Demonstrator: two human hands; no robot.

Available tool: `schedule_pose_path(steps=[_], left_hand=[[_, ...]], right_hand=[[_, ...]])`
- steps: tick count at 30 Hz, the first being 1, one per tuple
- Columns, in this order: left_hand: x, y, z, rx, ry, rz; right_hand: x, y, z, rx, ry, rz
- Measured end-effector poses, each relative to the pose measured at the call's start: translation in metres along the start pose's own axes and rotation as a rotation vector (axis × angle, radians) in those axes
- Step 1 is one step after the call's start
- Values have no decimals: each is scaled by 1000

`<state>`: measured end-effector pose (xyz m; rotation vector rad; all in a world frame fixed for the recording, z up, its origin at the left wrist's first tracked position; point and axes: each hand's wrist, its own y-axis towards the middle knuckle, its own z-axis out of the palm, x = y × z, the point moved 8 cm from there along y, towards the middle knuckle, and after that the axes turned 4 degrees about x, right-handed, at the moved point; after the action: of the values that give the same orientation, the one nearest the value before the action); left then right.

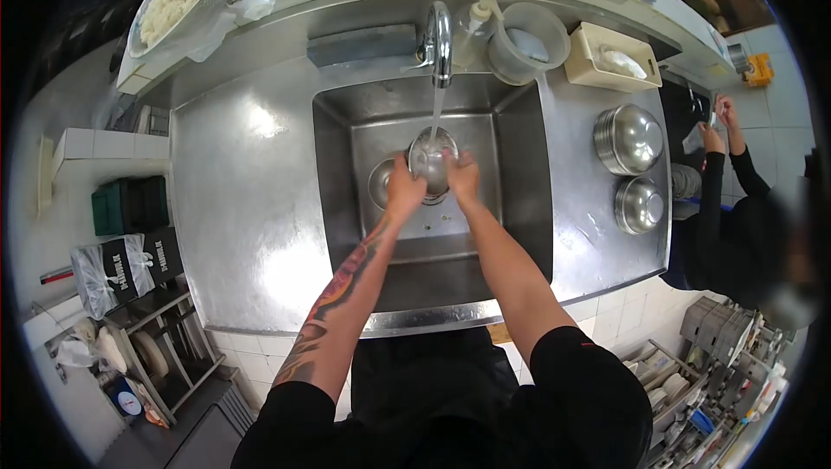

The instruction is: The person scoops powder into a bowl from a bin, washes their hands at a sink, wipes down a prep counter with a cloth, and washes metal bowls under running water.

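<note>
Both my hands grip a shiny metal bowl (432, 157) inside the steel sink (511, 209). My left hand (404, 188) is closed on its left side, and my right hand (462, 176) on its right side. Water runs from the chrome faucet (441, 45) down into the bowl. Another metal bowl (378, 183) lies on the sink bottom, partly hidden by my left hand. Small scraps dot the sink floor below my hands.
Stacked upturned metal bowls (630, 140) and a smaller one (640, 206) sit on the right counter. Behind the sink stand a pump bottle (473, 28), a plastic tub (530, 45) and a cream bin (613, 58). A co-worker (727, 235) is at the right.
</note>
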<state>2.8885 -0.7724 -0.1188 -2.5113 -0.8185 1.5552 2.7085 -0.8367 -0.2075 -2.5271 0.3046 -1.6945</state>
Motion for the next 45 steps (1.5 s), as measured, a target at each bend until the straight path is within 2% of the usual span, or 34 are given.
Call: schedule_pose_path(steps=[1, 2, 3, 4, 7, 8, 10, 11, 12, 13, 14, 15, 17, 18, 20, 21, 23, 24, 25, 26, 27, 28, 29, 30, 31, 33, 34, 35, 38, 39, 41, 42, 43, 45], left_hand=[[-1, -1, 1, 11, 43, -31], [-4, 1, -5, -135, -29, 118], [-9, 0, -10, -133, -25, 122], [-10, 0, -15, -105, -17, 68], [0, -7, -5, -63, -15, -21], [5, -7, -1, -47, -18, -35], [-1, -1, -9, -98, -8, 22], [-6, 2, -14, -156, -8, 75], [-5, -3, -14, -155, -8, 67], [-3, -8, -7, -61, -17, 36], [-3, -8, -1, 27, -28, 15], [-1, -6, 2, 29, -24, 16], [-7, -3, -6, -218, 40, 177], [-9, -4, -10, -218, 38, 175], [6, -7, 2, 117, 6, -60], [4, -6, 5, 117, 9, -59], [-16, -5, -4, -126, -10, 107], [-16, -1, -9, -125, -13, 112], [-10, 1, -12, -43, -10, 54], [-3, 0, -9, 42, -5, -6], [-4, 0, -3, 39, -7, -3], [-5, -4, -2, -66, -29, 42], [-7, -7, -5, -168, -53, 89], [-7, -6, -8, -165, -53, 91], [-4, -1, -11, -123, -45, 74], [-2, -5, -7, -77, -38, 44], [-10, -8, -5, -99, -49, 65], [-16, -13, -6, -115, -56, 84], [-20, -5, -14, -48, -90, -34], [-18, -10, -11, -45, -91, -41], [-24, -10, -5, -1, -4, -53], [-24, -10, -9, 0, 0, -53], [-29, -9, -17, -19, -11, -30], [-40, -7, -24, -63, -50, 18]], right_hand=[[-5, -7, 13, 1, 6, -2], [-35, -27, 43, 136, 133, 304], [-54, -47, 65, 270, 262, 610], [-53, -37, 59, 268, 265, 606], [-29, 6, 19, 236, -36, 72], [-33, -8, 36, 237, -30, 77], [-88, -44, 89, 197, 358, 429], [-78, -32, 76, 198, 359, 427], [-58, -18, 52, 306, 218, 373], [-31, -14, 35, 411, 79, 318], [18, -8, 6, 143, 145, 98], [28, -23, 15, 141, 149, 101], [10, -72, 57, 324, 510, 602], [7, -58, 47, 325, 507, 603], [37, -9, -2, 157, -184, -55], [27, -14, 14, 156, -181, -54], [-51, -51, 66, 82, 746, 675], [-14, -76, 67, 537, 546, 788], [-19, -65, 55, 535, 540, 790], [-14, -26, 20, 351, 170, 412], [7, -3, 0, 159, -187, 22], [-8, -12, 24, 158, -184, 24], [-54, -31, 63, 103, 230, 339], [-84, -51, 92, 40, 646, 646], [-70, -41, 72, 40, 646, 644], [0, -4, 9, 197, -205, 100], [34, -3, -9, 69, -161, 37], [30, -10, -1, 65, -160, 44], [-43, -44, 70, 450, 285, 664], [-38, -42, 60, 450, 281, 671], [25, 2, 0, 1, 25, 133], [2, -17, 27, -45, 305, 488], [-2, -23, 27, -49, 307, 491], [-15, -34, 55, 416, 203, 575]])
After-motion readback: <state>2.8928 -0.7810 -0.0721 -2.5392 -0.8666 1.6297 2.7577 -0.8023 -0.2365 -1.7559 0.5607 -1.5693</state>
